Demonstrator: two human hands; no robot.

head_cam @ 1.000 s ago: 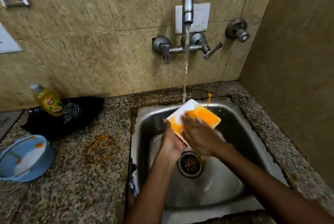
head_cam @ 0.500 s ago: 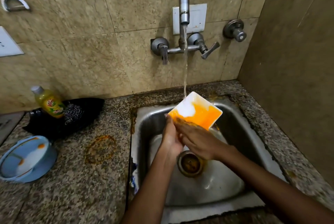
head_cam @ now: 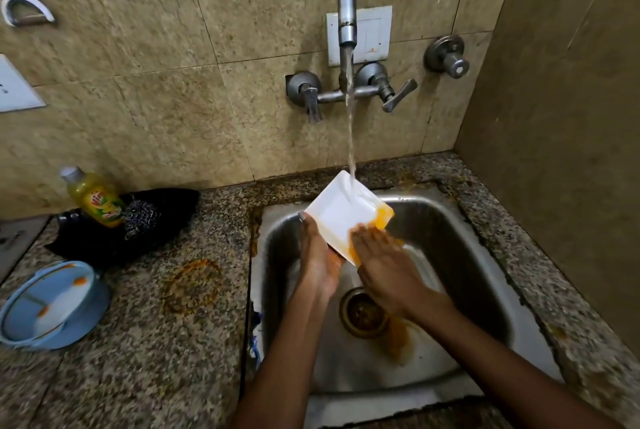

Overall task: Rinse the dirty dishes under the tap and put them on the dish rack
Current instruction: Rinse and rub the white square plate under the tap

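White plate [head_cam: 341, 217] gripped over sink [head_cam: 460, 255] edge.

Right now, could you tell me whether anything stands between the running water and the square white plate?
Nothing visible does: the stream lands directly on the square white plate, which the left hand holds while the right hand rubs its lower edge.

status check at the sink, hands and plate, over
Left hand grips white plate under tap stream. Right hand flat, rubbing orange residue. Nothing in the way.
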